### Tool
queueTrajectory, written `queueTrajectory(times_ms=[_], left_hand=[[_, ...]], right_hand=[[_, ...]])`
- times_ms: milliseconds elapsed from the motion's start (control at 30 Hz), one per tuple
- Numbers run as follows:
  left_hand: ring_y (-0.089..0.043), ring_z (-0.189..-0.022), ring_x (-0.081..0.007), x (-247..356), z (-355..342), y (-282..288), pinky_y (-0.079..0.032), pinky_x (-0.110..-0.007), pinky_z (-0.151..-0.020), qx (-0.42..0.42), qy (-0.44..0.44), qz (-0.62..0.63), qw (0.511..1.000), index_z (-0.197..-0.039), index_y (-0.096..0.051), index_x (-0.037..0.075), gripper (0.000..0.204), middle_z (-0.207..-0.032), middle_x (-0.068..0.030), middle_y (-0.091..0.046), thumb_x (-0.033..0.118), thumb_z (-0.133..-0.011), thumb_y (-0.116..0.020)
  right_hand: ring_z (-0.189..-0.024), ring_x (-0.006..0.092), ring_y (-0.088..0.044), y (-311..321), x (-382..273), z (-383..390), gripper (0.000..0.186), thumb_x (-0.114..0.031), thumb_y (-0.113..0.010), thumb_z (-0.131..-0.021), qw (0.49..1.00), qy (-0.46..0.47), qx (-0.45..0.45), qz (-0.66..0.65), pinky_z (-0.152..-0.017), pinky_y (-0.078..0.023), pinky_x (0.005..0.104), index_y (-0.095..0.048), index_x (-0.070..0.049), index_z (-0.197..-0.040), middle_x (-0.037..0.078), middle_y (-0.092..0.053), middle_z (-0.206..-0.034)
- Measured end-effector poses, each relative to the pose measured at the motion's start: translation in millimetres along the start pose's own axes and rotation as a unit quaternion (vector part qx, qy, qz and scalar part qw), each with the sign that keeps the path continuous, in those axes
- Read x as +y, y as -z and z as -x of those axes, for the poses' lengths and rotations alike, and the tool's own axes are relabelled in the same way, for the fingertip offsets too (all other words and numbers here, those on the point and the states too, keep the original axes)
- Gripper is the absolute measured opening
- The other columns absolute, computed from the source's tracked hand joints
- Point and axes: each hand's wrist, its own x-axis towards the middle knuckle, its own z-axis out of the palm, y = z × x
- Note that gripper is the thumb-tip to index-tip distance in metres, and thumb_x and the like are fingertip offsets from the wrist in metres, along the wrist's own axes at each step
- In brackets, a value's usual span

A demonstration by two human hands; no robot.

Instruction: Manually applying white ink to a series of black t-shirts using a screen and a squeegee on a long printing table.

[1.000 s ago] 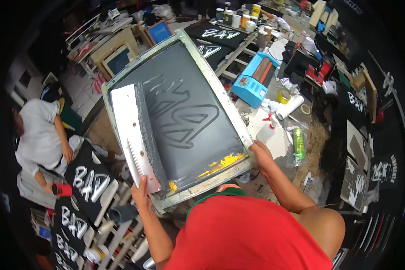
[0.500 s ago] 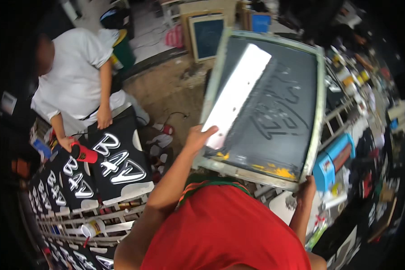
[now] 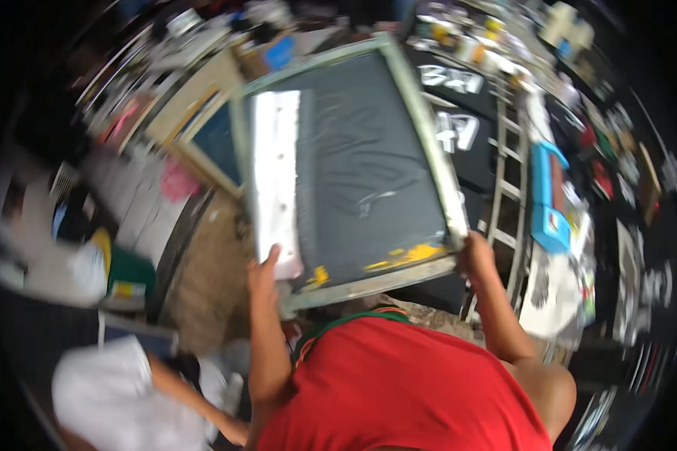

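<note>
A screen printing frame (image 3: 429, 135) with dark mesh is held up in front of me, slightly tilted. Faint lettering shows on the mesh, and yellow ink stains its near edge. Along the left side of the mesh lies a long silver squeegee (image 3: 277, 173). My left hand (image 3: 263, 279) grips the frame's near left corner, its thumb resting on the squeegee's lower end; the other fingers are mostly hidden. Closed round the near right corner is my right hand (image 3: 477, 257), somewhat blurred.
A co-worker in a white shirt (image 3: 124, 395) is at the lower left. Black printed pieces (image 3: 459, 128) lie on a ladder-like rack (image 3: 510, 180) beyond the frame's right side. Further right stands a blue box (image 3: 551, 199). Other framed screens (image 3: 214, 143) lean at the far left.
My body has turned right, and the view has swung with it. The frame, still in both hands, now faces the rack with black pieces; the co-worker has slid to the lower left.
</note>
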Motion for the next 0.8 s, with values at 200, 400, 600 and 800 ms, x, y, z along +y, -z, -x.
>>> queueTrajectory(times_ms=[200, 400, 600, 800], left_hand=[[-0.066, -0.099, -0.0235, 49, -84, 18, -0.053, -0.036, -0.086, -0.131, -0.036, 0.025, 0.990, -0.124, -0.061, -0.012, 0.059, -0.112, -0.0151, -0.066, 0.031, -0.088, -0.080], [-0.065, -0.097, -0.0218, 111, -203, 40, -0.053, -0.035, -0.084, -0.199, -0.042, -0.023, 0.979, -0.125, -0.061, -0.012, 0.057, -0.112, -0.0137, -0.066, 0.030, -0.090, -0.077], [-0.068, -0.091, -0.0210, 134, -328, 21, -0.056, -0.035, -0.079, -0.229, -0.018, -0.035, 0.973, -0.122, -0.063, -0.009, 0.051, -0.107, -0.0123, -0.068, 0.029, -0.091, -0.077], [-0.068, -0.092, -0.0228, 164, -499, -13, -0.056, -0.038, -0.082, -0.270, 0.006, -0.027, 0.962, -0.124, -0.063, -0.005, 0.051, -0.107, -0.0109, -0.069, 0.029, -0.090, -0.077]], right_hand=[[-0.049, 0.0167, -0.043, -88, -42, 21, 0.016, -0.022, -0.056, -0.085, 0.981, -0.120, 0.090, -0.126, -0.044, -0.033, 0.0353, -0.060, -0.007, -0.087, 0.004, -0.046, -0.066], [-0.052, 0.0169, -0.043, -191, -89, 0, 0.019, -0.025, -0.056, -0.086, 0.969, -0.167, 0.125, -0.128, -0.046, -0.034, 0.0354, -0.061, -0.006, -0.087, 0.005, -0.048, -0.068], [-0.058, 0.0179, -0.048, -268, -53, -96, 0.019, -0.021, -0.051, -0.090, 0.971, -0.133, 0.119, -0.160, -0.051, -0.041, 0.0363, -0.060, -0.004, -0.087, 0.004, -0.052, -0.073], [-0.070, 0.0180, -0.060, -361, -115, -173, 0.036, -0.020, -0.052, -0.093, 0.961, -0.171, 0.112, -0.189, -0.058, -0.048, 0.0332, -0.067, 0.001, -0.118, 0.007, -0.064, -0.085]])
